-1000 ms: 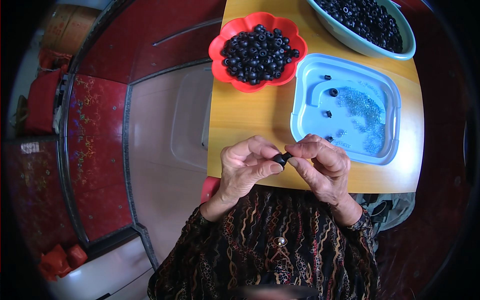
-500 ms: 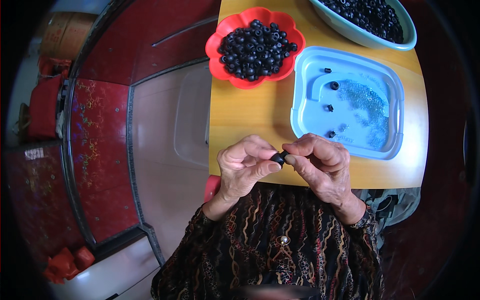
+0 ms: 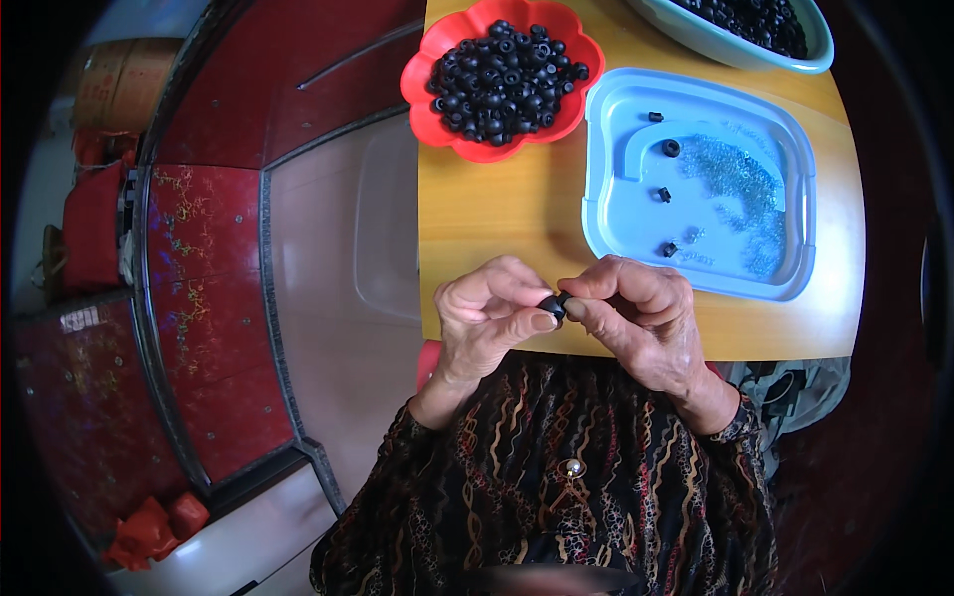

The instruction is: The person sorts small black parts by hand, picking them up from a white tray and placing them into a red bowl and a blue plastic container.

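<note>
Both my hands meet over the table's near edge. Between the thumb and forefinger of my left hand (image 3: 489, 310) is a small rounded black part (image 3: 556, 307). My right hand (image 3: 641, 316) pinches at the far end of that same spot, its fingertips touching the part; whether it grips a second small piece there is hidden by the fingers. Just beyond lies a light blue tray (image 3: 599, 214), holding clear tiny beads (image 3: 735, 179) and a few loose black pieces (image 3: 671, 148). To its left stands a red scalloped bowl (image 3: 421, 94) heaped with round black parts (image 3: 497, 84).
A pale green basin (image 3: 815, 62) full of black parts stands at the table's far right. The wooden table (image 3: 497, 209) ends at its left edge above a tiled floor (image 3: 318, 258). Dark red cabinets (image 3: 214, 318) line the left side.
The view has shifted slightly, so the tray and bowl sit higher in the picture. My hands keep their pinch on the black part, which appears turned a little between the fingertips.
</note>
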The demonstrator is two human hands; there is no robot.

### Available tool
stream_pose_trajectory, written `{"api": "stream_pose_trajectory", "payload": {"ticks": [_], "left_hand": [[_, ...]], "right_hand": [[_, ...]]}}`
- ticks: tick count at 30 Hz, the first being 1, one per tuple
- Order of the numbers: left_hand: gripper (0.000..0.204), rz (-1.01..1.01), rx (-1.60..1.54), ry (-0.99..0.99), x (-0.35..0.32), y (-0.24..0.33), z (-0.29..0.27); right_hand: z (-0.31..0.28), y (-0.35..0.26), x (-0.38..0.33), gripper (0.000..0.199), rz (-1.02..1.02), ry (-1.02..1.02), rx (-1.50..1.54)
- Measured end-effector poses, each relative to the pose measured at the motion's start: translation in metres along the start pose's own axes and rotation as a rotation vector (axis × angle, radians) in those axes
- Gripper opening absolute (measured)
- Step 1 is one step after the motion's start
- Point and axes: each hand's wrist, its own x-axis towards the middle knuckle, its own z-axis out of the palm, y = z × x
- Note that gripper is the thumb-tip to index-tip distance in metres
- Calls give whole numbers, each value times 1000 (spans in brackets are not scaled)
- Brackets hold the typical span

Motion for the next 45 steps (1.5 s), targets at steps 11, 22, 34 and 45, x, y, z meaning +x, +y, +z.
{"api": "stream_pose_trajectory", "payload": {"ticks": [11, 22, 34, 45], "left_hand": [[17, -11, -29, -7, 0, -3, -1], [14, 10, -56, 17, 0, -12, -2], [7, -426, -495, 121, 7, -1, 14], [8, -451, -434, 148, 1, 2, 16]], "right_hand": [[-1, -4, 0, 4, 180, -15, 82], [1, 13, 3, 5, -78, -2, -202], [11, 26, 1, 40, -362, 137, -620], [1, 19, 5, 41, -376, 100, -576]]}}
